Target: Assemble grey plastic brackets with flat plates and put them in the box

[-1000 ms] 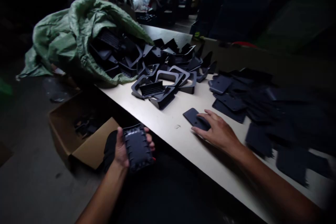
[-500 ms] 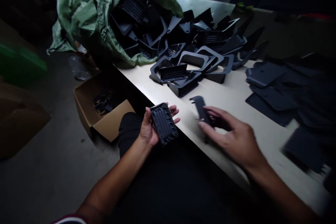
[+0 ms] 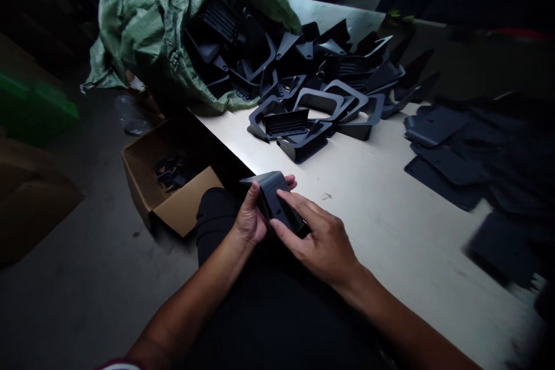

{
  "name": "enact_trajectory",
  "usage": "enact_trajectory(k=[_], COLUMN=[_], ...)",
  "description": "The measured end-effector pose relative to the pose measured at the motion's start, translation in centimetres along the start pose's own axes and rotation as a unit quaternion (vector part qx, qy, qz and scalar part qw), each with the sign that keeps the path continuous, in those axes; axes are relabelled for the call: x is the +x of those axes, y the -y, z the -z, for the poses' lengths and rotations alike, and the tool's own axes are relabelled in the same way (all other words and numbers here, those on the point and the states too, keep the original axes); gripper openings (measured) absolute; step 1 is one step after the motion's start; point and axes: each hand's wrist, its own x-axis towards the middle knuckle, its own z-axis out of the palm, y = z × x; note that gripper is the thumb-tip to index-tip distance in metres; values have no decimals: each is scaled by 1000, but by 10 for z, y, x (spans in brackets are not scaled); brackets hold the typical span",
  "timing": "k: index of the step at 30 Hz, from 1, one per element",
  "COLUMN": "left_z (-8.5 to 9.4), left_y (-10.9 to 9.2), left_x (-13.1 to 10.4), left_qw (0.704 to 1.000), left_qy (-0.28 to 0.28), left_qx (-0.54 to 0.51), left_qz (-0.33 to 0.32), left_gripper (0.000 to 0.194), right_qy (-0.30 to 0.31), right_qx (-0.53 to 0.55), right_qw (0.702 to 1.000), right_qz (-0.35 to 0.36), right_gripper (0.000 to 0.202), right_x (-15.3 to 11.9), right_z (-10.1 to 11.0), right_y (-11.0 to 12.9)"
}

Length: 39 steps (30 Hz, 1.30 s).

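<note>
At the table's near edge, my left hand (image 3: 250, 222) grips a black plastic panel, thumb on its left side and fingertips showing beyond the far side. A smooth black plastic cover (image 3: 271, 199) with a small dark slot lies over the panel and hides most of it. My right hand (image 3: 323, 237) holds this cover from the right, with thumb and fingers on its face. Whether the two parts are locked together, I cannot tell. Several black plastic frames (image 3: 318, 101) lie heaped farther up the table.
A green woven sack (image 3: 143, 29) spills more black parts onto the white table (image 3: 373, 185). Dark flat panels (image 3: 451, 156) are piled at the right. On the floor at left stands an open cardboard box (image 3: 186, 202) with small black pieces inside.
My right hand has moved left and brought the cover onto the panel in my left hand. The panel's ribbed inner face, visible before, is now covered.
</note>
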Motion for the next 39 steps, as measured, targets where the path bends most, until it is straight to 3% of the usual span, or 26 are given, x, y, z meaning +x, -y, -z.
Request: enact_trajectory(k=[5, 9, 13, 17, 20, 22, 24, 27, 29, 34, 39], left_z=[0, -5, -15, -27, -35, -41, -46, -53, -55, -60, -73], left_y=[0, -7, -13, -17, -18, -20, -23, -32, -38, -42, -35], left_x=[-2, -7, -12, -17, -20, -21, -19, -12, -6, -1, -11], left_qw=[999, 999, 993, 978, 975, 984, 995, 999, 996, 995, 982], left_qy=[-14, 28, 99, 140, 151, 128, 62, -48, -89, -103, -120], left_qx=[29, 21, 61, 144, 159, 125, 77, 20, -20, 7, 108], left_qz=[-11, -21, -32, -58, -43, -26, -8, 7, 14, -3, -95], left_gripper=[64, 59, 69, 72, 75, 75, 67, 48, 31, 19, 21], right_qy=[1, 7, 11, 87, 111, 107, 103, 110, 117, 111, 43], right_qx=[3, 110, 296, 387, 422, 422, 405, 378, 371, 345, 323], right_qw=[1000, 993, 944, 899, 879, 884, 896, 909, 912, 925, 940], right_qz=[8, -39, -143, -186, -193, -171, -151, -138, -130, -116, -102], right_gripper=[55, 50, 41, 42, 43, 39, 35, 30, 27, 28, 28], right_x=[-3, 0, 11, 22, 24, 22, 19, 15, 13, 10, 1], right_z=[-7, -1, 12, 20, 19, 17, 15, 12, 10, 6, 0], right_y=[-3, -4, -3, 1, 1, 0, 0, 1, 1, -1, 2])
